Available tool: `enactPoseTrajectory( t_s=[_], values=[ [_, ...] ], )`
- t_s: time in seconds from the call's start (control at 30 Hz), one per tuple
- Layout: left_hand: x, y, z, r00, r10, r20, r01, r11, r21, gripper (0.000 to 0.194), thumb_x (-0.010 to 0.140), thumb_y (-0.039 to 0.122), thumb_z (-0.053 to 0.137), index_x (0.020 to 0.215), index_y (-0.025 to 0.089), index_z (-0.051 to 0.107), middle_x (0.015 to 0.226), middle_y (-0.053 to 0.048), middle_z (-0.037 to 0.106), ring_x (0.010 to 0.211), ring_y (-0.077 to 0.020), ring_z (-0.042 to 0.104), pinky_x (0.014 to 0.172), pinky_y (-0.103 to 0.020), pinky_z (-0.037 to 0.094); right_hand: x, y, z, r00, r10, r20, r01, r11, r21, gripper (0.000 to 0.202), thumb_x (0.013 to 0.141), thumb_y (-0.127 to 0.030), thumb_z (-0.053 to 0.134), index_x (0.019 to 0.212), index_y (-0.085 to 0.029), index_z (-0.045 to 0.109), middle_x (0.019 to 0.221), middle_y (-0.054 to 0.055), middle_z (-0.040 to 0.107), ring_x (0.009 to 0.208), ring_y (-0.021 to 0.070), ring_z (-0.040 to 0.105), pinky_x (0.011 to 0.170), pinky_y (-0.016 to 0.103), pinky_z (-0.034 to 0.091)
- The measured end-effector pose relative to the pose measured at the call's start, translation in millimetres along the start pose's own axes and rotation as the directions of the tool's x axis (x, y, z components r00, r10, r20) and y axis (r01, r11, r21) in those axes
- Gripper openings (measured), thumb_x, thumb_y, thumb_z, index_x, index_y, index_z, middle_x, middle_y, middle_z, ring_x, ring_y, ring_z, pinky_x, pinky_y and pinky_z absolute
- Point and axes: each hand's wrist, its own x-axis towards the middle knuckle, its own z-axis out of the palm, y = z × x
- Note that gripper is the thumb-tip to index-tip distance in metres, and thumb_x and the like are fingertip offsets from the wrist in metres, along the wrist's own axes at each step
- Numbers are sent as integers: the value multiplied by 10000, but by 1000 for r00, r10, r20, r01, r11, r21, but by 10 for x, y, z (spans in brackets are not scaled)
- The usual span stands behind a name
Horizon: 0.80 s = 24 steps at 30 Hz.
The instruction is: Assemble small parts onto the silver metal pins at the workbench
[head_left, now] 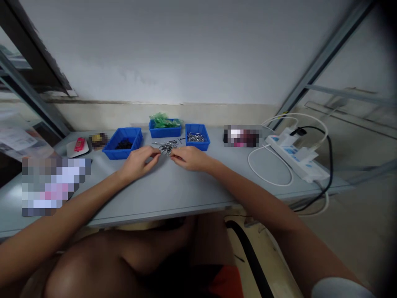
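A loose heap of thin, silvery metal pieces (168, 147), like small rods or screws, lies on the grey table between my hands. My left hand (139, 162) reaches the heap's left edge, thumb and forefinger pinched together. From the other side, my right hand (190, 158) also has its fingertips closed at the pieces. What either pinch holds is too small to make out. Behind my right hand, a blue bin (198, 145) contains more silvery pieces. Dark small parts lie in another blue bin (116, 154), left of my left hand.
A third blue bin (165, 133) with green plastic bags (164, 121) stands by the wall. On the right are a white power strip (297, 159) and looping cables. At left sit a red object (80, 144) on a pale dish and a clear plastic bag (21, 136).
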Motion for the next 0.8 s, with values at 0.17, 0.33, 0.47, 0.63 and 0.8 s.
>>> enactPoseTrajectory(
  t_s=[0.17,0.33,0.47,0.63,0.8],
  values=[
    [4,46,-40,999,44,-21,-44,999,14,169,911,244,478,951,155,616,851,-69,676,782,-159,638,738,-282,517,5,-36,-5,999,-40,-10,40,999,-3,220,956,-272,387,916,-168,576,847,27,613,758,124,515,674,249,328],
    [24,1,-62,999,39,-27,-38,999,37,178,919,249,463,935,158,615,809,-61,664,750,-156,631,705,-276,517,19,-43,-93,1000,-9,-30,7,999,-47,227,956,-270,383,900,-170,579,844,37,621,749,131,516,673,260,337],
    [24,6,-60,999,50,1,-50,998,48,188,921,260,464,939,161,623,805,-61,662,745,-157,630,707,-277,512,47,-21,-84,1000,9,8,-9,999,-53,208,951,-258,393,903,-173,576,836,34,618,730,127,511,651,255,328],
    [10,22,-36,998,61,21,-62,997,43,190,924,255,461,952,164,626,808,-57,664,744,-157,630,699,-273,505,82,30,-6,999,8,46,-5,998,-70,197,941,-257,405,905,-166,576,824,29,610,730,125,505,652,250,321],
    [2,15,-20,1000,31,6,-31,999,19,173,922,243,465,960,165,615,824,-53,659,739,-152,625,695,-262,501,83,17,-26,999,-22,25,24,996,-90,196,936,-254,402,902,-167,575,814,26,604,728,124,497,650,252,311]
  ],
)
